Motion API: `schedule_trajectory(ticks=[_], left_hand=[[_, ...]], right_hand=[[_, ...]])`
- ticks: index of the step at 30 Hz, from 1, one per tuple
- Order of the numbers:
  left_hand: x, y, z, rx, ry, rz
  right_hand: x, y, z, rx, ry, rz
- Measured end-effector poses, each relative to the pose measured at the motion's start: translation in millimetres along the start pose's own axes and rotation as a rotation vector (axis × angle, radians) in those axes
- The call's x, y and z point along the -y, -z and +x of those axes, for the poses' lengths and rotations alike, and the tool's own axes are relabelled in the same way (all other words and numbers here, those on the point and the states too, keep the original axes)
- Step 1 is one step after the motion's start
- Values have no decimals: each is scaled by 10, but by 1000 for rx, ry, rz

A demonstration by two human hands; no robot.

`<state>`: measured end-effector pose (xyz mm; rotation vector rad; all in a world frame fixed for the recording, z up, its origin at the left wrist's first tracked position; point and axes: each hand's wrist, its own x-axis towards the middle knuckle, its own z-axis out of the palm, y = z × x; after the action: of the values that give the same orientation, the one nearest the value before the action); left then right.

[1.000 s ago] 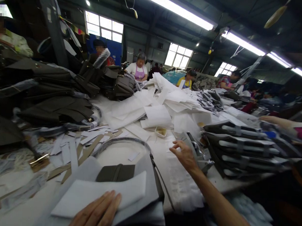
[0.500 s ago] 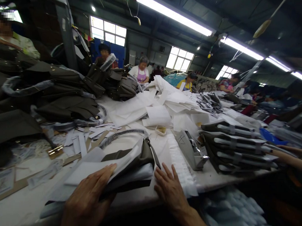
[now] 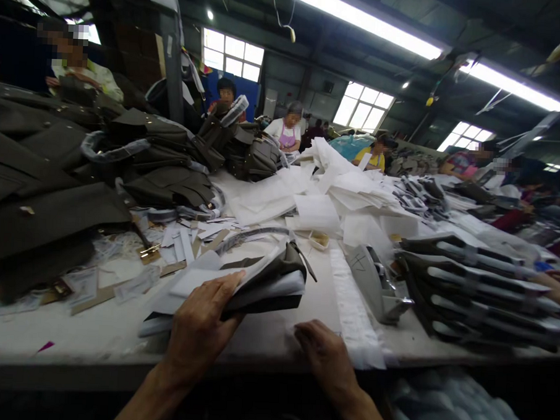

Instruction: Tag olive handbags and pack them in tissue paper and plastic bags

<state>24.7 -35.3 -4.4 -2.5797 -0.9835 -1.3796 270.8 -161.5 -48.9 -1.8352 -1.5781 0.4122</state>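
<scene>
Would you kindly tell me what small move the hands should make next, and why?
Probably bring the right hand to the raised right end of the olive bag and steady it. Only the left hand holds the bag and its white wrapping sheet, the layers fan apart there, and the right hand lies empty on the table.

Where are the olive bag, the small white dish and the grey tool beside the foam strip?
olive bag [image 3: 287, 267], head view, on its dark flap at the right end.
small white dish [image 3: 319, 244], head view, on its near wall.
grey tool [image 3: 365, 274], head view, on its slanted side face.
</scene>
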Motion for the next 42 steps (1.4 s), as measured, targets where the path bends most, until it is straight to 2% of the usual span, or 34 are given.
schedule_trajectory(ticks=[2, 4, 6, 8, 9, 11, 13, 16, 19, 22, 26, 31, 34, 37, 39, 41, 42], left_hand=[[-10, -19, -5, 15, 2, -6], [-49, -67, -28, 38, -19, -8], [-107, -146, -71, 60, -64, -1], [-167, -239, -136, 68, -121, 19], [-193, -282, -176, 67, -150, 36], [-227, -346, -260, 64, -203, 69], [-237, -373, -328, 75, -249, 93], [-222, -365, -375, 101, -289, 106], [-215, -354, -378, 96, -298, 110], [-225, -357, -377, 89, -290, 118], [-235, -352, -374, 91, -281, 103], [-250, -346, -347, 70, -267, 69], [-252, -353, -336, 64, -258, 60], [-195, -320, -316, 59, -209, 3], [-108, -253, -284, 51, -164, -44], [9, -159, -241, 58, -149, -69], [71, -108, -219, 63, -154, -74]], right_hand=[[65, 265, -22, 66, -226, 160], [229, 552, -76, 299, -329, 271], [462, 809, -147, 619, -311, 335], [706, 996, -180, 854, -281, 321], [811, 1057, -163, 913, -265, 290], [954, 1121, -34, 927, -231, 218], [989, 1123, 220, 863, -239, 169], [891, 1041, 760, 715, -289, 141], [719, 888, 1335, 539, -183, 30], [540, 716, 1799, 495, -113, -150], [357, 497, 2173, 492, -44, -266], [311, 232, 2363, 357, 115, -445], [341, 196, 2376, 231, 221, -492], [315, 369, 2289, 59, 296, -482], [223, 577, 2155, -146, 306, -375], [70, 779, 1960, -353, 212, -207], [-19, 849, 1846, -408, 119, -130]])
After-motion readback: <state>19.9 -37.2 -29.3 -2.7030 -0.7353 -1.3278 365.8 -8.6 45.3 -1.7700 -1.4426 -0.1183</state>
